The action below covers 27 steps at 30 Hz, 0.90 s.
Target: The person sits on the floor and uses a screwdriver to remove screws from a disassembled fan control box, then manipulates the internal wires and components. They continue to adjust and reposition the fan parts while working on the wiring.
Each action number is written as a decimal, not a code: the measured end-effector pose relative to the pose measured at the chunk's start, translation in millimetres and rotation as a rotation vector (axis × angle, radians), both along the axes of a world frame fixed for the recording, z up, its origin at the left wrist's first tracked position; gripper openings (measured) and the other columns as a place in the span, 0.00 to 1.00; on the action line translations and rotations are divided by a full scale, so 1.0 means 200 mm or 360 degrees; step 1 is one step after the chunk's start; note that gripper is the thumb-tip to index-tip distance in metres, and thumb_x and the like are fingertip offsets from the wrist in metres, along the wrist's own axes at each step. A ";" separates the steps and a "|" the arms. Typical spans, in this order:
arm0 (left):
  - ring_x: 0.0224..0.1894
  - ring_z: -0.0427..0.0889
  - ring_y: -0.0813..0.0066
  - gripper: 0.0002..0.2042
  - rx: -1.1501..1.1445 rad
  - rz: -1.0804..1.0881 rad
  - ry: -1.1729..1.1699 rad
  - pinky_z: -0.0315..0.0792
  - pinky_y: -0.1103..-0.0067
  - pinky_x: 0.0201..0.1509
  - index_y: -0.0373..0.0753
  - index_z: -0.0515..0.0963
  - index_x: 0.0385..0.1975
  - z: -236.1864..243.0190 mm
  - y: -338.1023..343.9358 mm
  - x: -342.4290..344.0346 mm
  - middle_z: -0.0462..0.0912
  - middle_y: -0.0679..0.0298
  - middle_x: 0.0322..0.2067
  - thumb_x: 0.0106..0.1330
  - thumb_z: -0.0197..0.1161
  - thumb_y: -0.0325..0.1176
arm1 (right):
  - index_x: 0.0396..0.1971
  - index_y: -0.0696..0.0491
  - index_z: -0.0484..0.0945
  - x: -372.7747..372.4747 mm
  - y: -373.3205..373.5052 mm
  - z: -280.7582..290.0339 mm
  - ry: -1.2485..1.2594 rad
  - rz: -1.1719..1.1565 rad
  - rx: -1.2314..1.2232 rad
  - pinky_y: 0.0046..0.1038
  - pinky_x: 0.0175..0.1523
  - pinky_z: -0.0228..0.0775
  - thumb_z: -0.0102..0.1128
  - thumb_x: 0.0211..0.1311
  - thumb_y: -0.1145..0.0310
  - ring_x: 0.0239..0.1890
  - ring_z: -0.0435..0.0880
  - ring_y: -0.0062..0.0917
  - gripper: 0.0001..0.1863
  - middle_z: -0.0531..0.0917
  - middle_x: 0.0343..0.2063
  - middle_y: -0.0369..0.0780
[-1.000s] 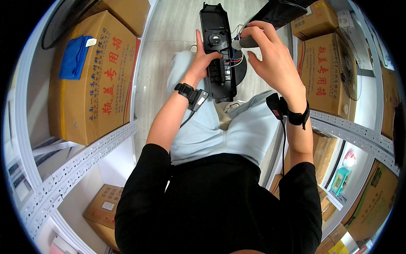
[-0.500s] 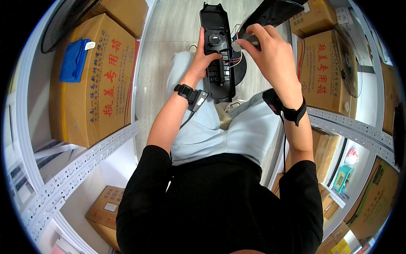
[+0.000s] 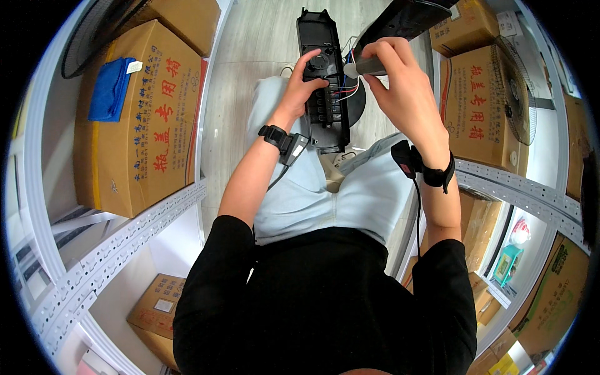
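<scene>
A long black plastic housing (image 3: pixel 325 81) with buttons and coloured wires (image 3: pixel 345 94) inside stands between my knees. My left hand (image 3: pixel 304 81) grips its left edge, thumb on a round part near the top. My right hand (image 3: pixel 400 87) is closed around a grey cylindrical handle of a tool (image 3: pixel 365 66) whose tip points at the wires on the housing's right side. A second black panel (image 3: pixel 406 19) rises behind my right hand. Both wrists wear black straps with small devices.
Cardboard boxes (image 3: pixel 147 119) sit on white metal shelving (image 3: pixel 119 244) at my left, with a blue cloth (image 3: pixel 111 89) on top. More boxes (image 3: pixel 478 106) and a fan grille (image 3: pixel 515 87) are at my right. Pale floor (image 3: pixel 250 56) lies ahead.
My right hand has shifted slightly down and left, bringing the grey tool closer to the wires. My left hand stays on the housing.
</scene>
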State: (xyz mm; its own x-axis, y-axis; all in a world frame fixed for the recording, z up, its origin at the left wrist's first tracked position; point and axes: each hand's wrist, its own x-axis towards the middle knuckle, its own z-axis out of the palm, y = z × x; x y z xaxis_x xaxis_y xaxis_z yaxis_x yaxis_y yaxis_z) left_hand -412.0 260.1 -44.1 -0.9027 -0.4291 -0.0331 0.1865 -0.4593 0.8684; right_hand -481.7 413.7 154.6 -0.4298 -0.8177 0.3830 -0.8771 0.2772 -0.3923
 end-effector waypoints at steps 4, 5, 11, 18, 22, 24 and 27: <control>0.47 0.75 0.76 0.24 0.0100 -0.0031 -0.0071 0.73 0.80 0.49 0.44 0.73 0.51 -0.01 0.00 0.00 0.74 0.66 0.46 0.54 0.64 0.16 | 0.42 0.51 0.73 0.01 0.04 0.06 -0.0044 -0.0072 -0.0044 0.35 0.41 0.76 0.64 0.50 0.81 0.40 0.81 0.41 0.19 0.75 0.42 0.41; 0.46 0.75 0.77 0.22 0.0138 -0.0048 -0.0072 0.73 0.81 0.49 0.44 0.73 0.49 -0.01 0.00 0.00 0.75 0.67 0.45 0.55 0.65 0.17 | 0.41 0.51 0.73 0.01 0.04 0.07 -0.0055 -0.0091 -0.0036 0.33 0.43 0.75 0.64 0.49 0.80 0.42 0.81 0.39 0.18 0.75 0.43 0.41; 0.44 0.74 0.80 0.12 -0.0020 0.0017 -0.0027 0.71 0.82 0.47 0.42 0.75 0.44 -0.06 0.01 -0.02 0.75 0.69 0.41 0.62 0.67 0.27 | 0.41 0.52 0.75 -0.04 0.07 0.05 -0.0011 -0.0181 -0.0145 0.31 0.43 0.74 0.67 0.49 0.78 0.40 0.81 0.38 0.17 0.78 0.40 0.41; 0.42 0.72 0.84 0.07 0.0045 -0.0007 -0.0043 0.68 0.84 0.46 0.40 0.75 0.40 -0.12 0.01 -0.03 0.75 0.71 0.39 0.66 0.64 0.30 | 0.42 0.53 0.75 -0.06 0.08 0.04 -0.0014 -0.0264 -0.0212 0.30 0.44 0.74 0.70 0.47 0.75 0.39 0.82 0.34 0.19 0.80 0.37 0.41; 0.43 0.71 0.85 0.06 -0.0051 0.0027 -0.0050 0.67 0.84 0.47 0.40 0.75 0.40 -0.10 0.01 -0.02 0.75 0.72 0.38 0.67 0.62 0.32 | 0.43 0.54 0.77 -0.07 0.08 0.03 -0.0348 -0.0457 -0.0543 0.24 0.41 0.74 0.72 0.49 0.71 0.35 0.83 0.24 0.20 0.82 0.37 0.39; 0.43 0.71 0.85 0.06 -0.0050 0.0045 -0.0063 0.66 0.84 0.48 0.40 0.75 0.40 -0.11 0.01 -0.03 0.75 0.72 0.38 0.68 0.61 0.32 | 0.43 0.54 0.78 -0.07 0.09 0.02 -0.0660 -0.0484 -0.0771 0.21 0.40 0.73 0.73 0.50 0.69 0.33 0.82 0.19 0.19 0.83 0.37 0.37; 0.44 0.71 0.84 0.06 0.0019 0.0045 -0.0070 0.66 0.84 0.50 0.40 0.76 0.41 -0.12 0.01 -0.03 0.76 0.71 0.39 0.70 0.59 0.34 | 0.39 0.54 0.79 -0.13 0.11 -0.01 -0.0919 -0.0367 -0.1027 0.16 0.38 0.70 0.72 0.52 0.69 0.31 0.80 0.15 0.15 0.82 0.33 0.34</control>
State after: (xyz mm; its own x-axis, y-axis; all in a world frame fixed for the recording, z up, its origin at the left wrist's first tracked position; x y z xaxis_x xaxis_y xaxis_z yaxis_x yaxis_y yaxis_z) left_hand -417.8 261.4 -68.8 -0.8876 -0.4540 -0.0775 0.1616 -0.4645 0.8707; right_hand -507.4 436.5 153.5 -0.8249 -0.3877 0.4114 -0.4444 -0.0049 -0.8958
